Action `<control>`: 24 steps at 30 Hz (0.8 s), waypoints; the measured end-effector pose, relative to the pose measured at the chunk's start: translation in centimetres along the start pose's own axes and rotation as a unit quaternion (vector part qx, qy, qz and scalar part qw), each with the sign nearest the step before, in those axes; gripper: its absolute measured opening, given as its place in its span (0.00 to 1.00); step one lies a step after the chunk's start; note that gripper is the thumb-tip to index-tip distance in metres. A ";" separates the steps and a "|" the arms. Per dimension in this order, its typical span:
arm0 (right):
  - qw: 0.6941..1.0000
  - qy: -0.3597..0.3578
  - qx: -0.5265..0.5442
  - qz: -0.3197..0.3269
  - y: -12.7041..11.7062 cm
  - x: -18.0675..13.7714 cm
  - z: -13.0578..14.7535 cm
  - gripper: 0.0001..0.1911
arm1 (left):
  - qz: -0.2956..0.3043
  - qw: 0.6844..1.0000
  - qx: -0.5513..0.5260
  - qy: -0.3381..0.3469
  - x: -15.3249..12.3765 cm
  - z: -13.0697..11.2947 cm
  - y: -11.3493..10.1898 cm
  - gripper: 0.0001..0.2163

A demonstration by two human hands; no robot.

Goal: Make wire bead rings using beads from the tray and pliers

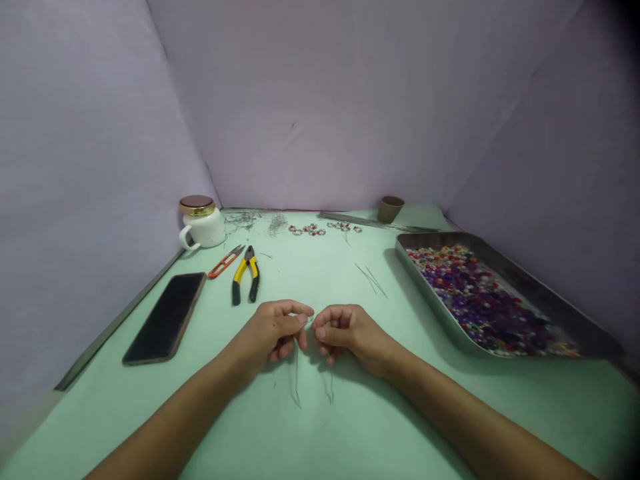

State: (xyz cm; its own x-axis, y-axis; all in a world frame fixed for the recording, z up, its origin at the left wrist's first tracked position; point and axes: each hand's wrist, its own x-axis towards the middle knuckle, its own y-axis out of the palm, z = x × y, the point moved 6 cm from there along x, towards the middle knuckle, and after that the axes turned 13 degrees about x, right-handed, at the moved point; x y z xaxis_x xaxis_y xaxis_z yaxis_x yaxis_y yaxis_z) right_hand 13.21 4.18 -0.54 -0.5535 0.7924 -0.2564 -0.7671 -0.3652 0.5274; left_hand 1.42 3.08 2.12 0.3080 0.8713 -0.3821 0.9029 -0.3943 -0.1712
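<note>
My left hand (281, 328) and my right hand (349, 333) meet at the front middle of the pale green table. Left thumb and forefinger pinch a small beaded wire piece (310, 319), too tiny to make out in full. The right thumb and forefinger are pressed together at its other side, where a bit of the wire seems to run between them. A thin wire end (297, 381) hangs below my left hand, and a second thin line (331, 388) below the right may be wire or its shadow.
A metal tray (435, 323) of mixed beads stands right. Pliers (246, 275), orange thread snips (226, 262), a phone (165, 320) and a lidded white mug (204, 227) are left. Behind lie beaded rings (313, 230), wire scraps (277, 224) and a brown cup (390, 209); cut wires (371, 280) lie nearer.
</note>
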 end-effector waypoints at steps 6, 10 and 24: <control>0.999 -0.021 0.023 -0.005 0.2 -0.1 0.5 0.12 | -0.050 0.998 0.023 -0.014 0.4 0.6 -0.1 0.07; 0.999 -0.032 0.037 0.000 0.2 0.0 0.4 0.13 | -0.068 0.997 0.012 0.019 0.3 0.3 0.2 0.07; 0.906 -0.250 -0.340 0.014 0.8 -1.2 3.4 0.06 | 0.033 0.999 -0.015 -0.034 0.0 0.8 1.3 0.09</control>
State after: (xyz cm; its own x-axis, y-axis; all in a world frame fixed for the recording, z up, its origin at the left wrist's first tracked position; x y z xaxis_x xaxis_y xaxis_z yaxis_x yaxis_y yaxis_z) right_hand 14.38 4.58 2.91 -0.4892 0.8388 0.2389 -0.8722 -0.4697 -0.1366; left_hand 2.38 2.30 1.18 0.3467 0.8215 -0.4527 0.8905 -0.4399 -0.1163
